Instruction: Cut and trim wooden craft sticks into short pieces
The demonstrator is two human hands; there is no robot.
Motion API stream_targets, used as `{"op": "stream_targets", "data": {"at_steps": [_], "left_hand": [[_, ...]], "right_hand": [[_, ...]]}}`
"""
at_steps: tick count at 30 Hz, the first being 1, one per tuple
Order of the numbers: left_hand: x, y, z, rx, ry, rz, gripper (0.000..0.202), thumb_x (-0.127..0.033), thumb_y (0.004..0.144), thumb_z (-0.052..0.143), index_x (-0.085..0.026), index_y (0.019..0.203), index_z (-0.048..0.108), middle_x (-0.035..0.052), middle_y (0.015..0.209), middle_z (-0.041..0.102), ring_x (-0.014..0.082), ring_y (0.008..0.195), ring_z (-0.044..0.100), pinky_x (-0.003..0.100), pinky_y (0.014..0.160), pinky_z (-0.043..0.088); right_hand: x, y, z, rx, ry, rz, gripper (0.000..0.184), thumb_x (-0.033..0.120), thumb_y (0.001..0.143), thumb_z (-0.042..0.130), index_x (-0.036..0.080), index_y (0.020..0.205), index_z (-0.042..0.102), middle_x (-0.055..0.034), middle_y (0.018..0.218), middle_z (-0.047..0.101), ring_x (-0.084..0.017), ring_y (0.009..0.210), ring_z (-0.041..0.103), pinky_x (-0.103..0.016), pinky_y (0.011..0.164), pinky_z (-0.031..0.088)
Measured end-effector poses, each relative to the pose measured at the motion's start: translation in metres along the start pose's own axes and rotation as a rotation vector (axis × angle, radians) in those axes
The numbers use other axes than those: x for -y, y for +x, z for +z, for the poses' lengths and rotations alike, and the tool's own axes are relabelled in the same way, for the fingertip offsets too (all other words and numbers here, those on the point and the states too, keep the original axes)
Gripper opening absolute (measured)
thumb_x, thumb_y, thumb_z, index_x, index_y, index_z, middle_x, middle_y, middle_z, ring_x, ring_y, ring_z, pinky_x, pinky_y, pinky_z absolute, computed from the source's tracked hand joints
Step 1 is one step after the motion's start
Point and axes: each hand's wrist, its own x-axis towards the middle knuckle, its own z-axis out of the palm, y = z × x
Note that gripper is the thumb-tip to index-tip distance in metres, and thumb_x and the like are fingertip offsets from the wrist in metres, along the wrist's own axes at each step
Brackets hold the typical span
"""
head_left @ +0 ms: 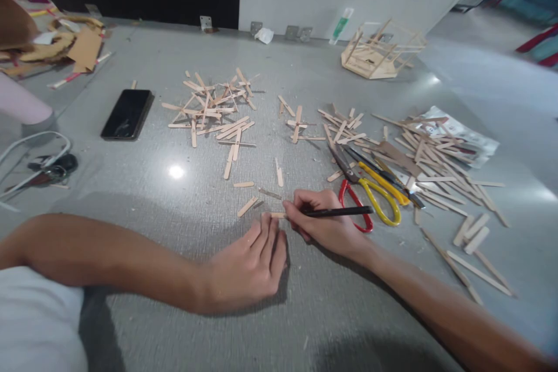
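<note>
My left hand [248,261] lies low on the grey table, fingers together, their tips pressing a short piece of wooden craft stick [278,215] down. Between the thumb and fingers of my right hand [326,226] is a slim black pen [344,211]. Its tip end is hidden by the fingers, close to the right end of that piece. Just beyond my hands lie cut stick pieces [247,207] and a thin greyish strip [269,193]. Scissors [349,170] with one red and one yellow handle rest past my right hand, blades partly apart.
A yellow-and-black cutter [383,183] lies by a large pile of craft sticks [436,151]. More pieces [213,106] are scattered further back. A phone [128,114] is at left; a wooden stick frame [370,64] stands at the back right. Another person's sleeve [21,99] shows at left.
</note>
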Motion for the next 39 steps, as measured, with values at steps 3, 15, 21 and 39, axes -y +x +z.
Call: {"op": "stream_targets", "data": {"at_steps": [3, 15, 21, 39], "left_hand": [[-0.0003, -0.0005, 0.0015, 0.013, -0.006, -0.005, 0.044, -0.029, 0.102, 0.060, 0.008, 0.123, 0.068, 0.0303, 0.119, 0.076, 0.0380, 0.113, 0.076, 0.047, 0.098, 0.056], [0.0004, 0.0002, 0.0013, 0.005, 0.007, -0.004, 0.039, -0.026, 0.102, 0.059, 0.006, 0.121, 0.069, 0.0275, 0.115, 0.078, 0.0351, 0.111, 0.078, 0.043, 0.095, 0.058], [0.0015, 0.0013, 0.0016, 0.007, -0.013, -0.009, 0.038, -0.025, 0.102, 0.057, 0.006, 0.122, 0.068, 0.0272, 0.120, 0.077, 0.0351, 0.112, 0.077, 0.042, 0.094, 0.058], [0.0038, 0.0034, 0.0041, 0.032, -0.060, -0.032, 0.034, -0.015, 0.095, 0.052, 0.004, 0.121, 0.063, 0.0303, 0.121, 0.075, 0.0401, 0.117, 0.075, 0.049, 0.102, 0.059]], "right_hand": [[-0.0017, -0.0008, 0.0001, 0.004, 0.003, 0.005, 0.046, 0.045, 0.101, 0.066, 0.023, 0.063, 0.052, 0.0066, 0.045, 0.050, -0.009, 0.038, 0.045, -0.023, 0.039, 0.033], [-0.0004, -0.0008, 0.0004, -0.010, -0.009, 0.000, 0.050, 0.049, 0.099, 0.068, 0.023, 0.061, 0.051, 0.0066, 0.043, 0.049, -0.009, 0.037, 0.044, -0.024, 0.039, 0.032], [-0.0035, -0.0009, 0.0017, -0.026, -0.013, -0.020, 0.047, 0.045, 0.101, 0.067, 0.022, 0.062, 0.053, 0.0065, 0.044, 0.051, -0.008, 0.036, 0.045, -0.023, 0.039, 0.033], [-0.0039, -0.0002, 0.0029, -0.042, -0.002, -0.010, 0.050, 0.049, 0.099, 0.070, 0.022, 0.061, 0.051, 0.0069, 0.043, 0.050, -0.008, 0.035, 0.045, -0.021, 0.038, 0.033]]}}
